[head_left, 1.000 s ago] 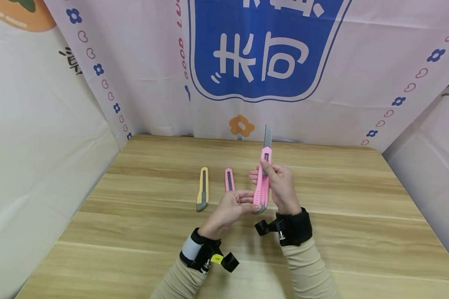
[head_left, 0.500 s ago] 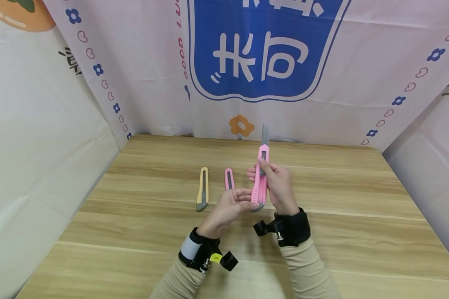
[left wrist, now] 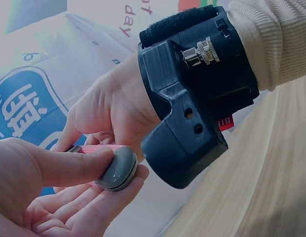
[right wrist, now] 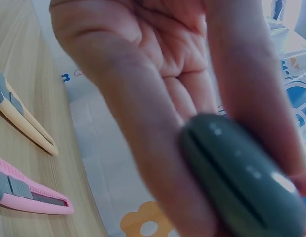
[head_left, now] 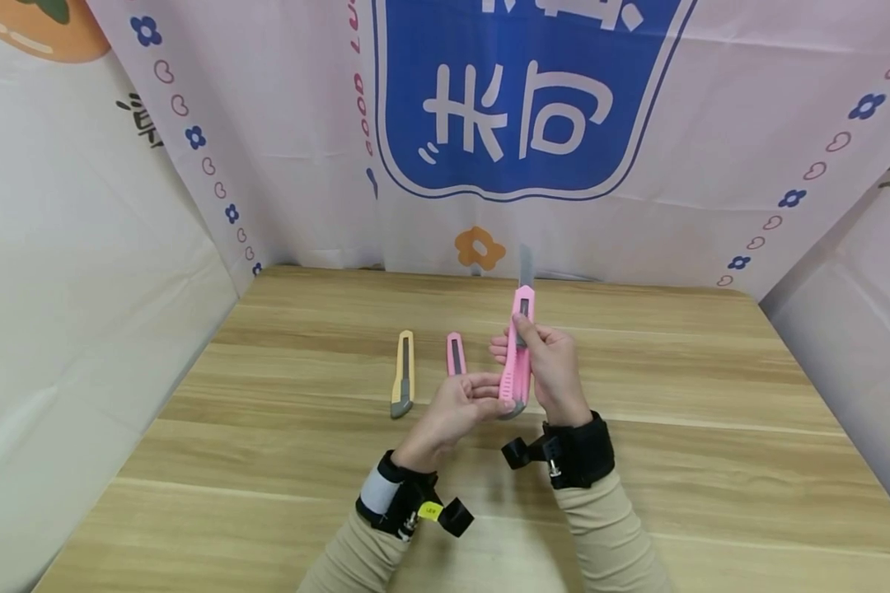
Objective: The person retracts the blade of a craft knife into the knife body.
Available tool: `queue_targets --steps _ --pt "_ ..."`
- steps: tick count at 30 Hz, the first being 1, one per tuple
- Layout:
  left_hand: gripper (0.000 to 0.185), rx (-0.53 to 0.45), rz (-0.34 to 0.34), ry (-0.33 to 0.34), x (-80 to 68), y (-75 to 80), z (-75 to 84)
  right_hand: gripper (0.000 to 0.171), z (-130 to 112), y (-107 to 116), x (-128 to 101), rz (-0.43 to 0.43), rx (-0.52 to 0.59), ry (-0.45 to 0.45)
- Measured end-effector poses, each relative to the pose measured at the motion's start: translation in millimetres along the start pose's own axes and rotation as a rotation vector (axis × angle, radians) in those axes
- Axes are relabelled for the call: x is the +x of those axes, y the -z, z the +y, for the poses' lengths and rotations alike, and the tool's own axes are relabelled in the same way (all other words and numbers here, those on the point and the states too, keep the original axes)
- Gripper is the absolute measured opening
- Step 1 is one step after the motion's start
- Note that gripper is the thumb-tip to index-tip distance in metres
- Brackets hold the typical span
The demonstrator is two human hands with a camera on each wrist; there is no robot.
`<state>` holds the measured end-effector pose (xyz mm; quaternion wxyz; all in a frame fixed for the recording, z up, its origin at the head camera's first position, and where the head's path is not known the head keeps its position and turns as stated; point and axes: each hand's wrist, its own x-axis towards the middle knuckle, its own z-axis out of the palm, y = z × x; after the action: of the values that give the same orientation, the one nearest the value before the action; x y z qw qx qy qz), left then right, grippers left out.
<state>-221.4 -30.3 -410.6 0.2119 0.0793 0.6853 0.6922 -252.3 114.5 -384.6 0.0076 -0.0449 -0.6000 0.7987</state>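
Pink utility knife (head_left: 517, 350) stood upright, blade away from us, our right hand (head_left: 552, 371) gripping its body, our left hand (head_left: 456, 409) pinching its grey end cap (left wrist: 117, 169).

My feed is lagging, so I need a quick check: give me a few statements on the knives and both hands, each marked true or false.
1. The right hand holds the large pink utility knife upright. True.
2. That knife's blade is fully retracted. False: a stretch of blade sticks out of the top.
3. The left hand pinches the knife's grey end cap. True.
4. Three knives lie on the wooden table. False: only two lie there, a yellow knife and a small pink knife.
5. The yellow knife lies to the left of the small pink knife in the head view. True.
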Motion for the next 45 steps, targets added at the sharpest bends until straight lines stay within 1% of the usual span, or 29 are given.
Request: queue_targets --steps 3,5,10,14,19,21,26,28,35,39,42,45 --pt "0.042 0.004 -0.009 0.002 -0.4 -0.1 -0.4 0.027 0.9 0.4 -0.5 -0.005 0.017 0.035" --pt "0.042 0.006 -0.013 -0.001 -0.5 -0.1 -0.5 0.026 1.5 0.8 -0.7 -0.011 0.020 0.052" --pt "0.043 -0.006 -0.019 -0.001 -0.6 -0.2 -0.4 0.029 1.9 1.2 -0.8 -0.013 0.008 0.063" --pt "0.043 -0.014 -0.013 0.001 -1.0 0.2 0.2 0.033 1.5 0.4 -0.5 -0.017 0.008 0.055" --pt "0.042 -0.007 -0.005 -0.013 -1.4 0.4 2.4 0.037 -0.7 -0.4 -0.9 -0.033 0.011 0.051" --pt "0.042 -0.002 -0.005 -0.017 -1.4 0.8 3.3 0.035 -1.5 -0.9 -1.0 -0.038 0.021 0.046" --pt "0.043 -0.007 -0.001 0.000 -1.0 2.1 4.0 0.037 -2.3 -1.2 -0.7 -0.030 0.014 0.001" --pt "0.043 -0.010 0.000 0.007 -0.6 2.5 3.8 0.041 -2.2 -0.8 -0.4 -0.024 -0.003 -0.017" --pt "0.043 -0.006 -0.001 -0.001 0.7 3.1 2.1 0.047 -1.1 0.5 0.7 -0.028 -0.034 -0.056" --pt "0.042 -0.007 0.001 -0.003 1.0 3.2 2.0 0.043 -1.0 0.6 0.5 -0.034 -0.033 -0.046" --pt "0.041 0.000 0.001 0.000 0.7 2.9 2.1 0.038 -0.7 0.3 0.2 -0.032 -0.027 -0.025" --pt "0.040 0.010 -0.002 0.000 0.2 2.2 2.5 0.038 0.0 0.4 -0.4 -0.029 -0.023 0.003"
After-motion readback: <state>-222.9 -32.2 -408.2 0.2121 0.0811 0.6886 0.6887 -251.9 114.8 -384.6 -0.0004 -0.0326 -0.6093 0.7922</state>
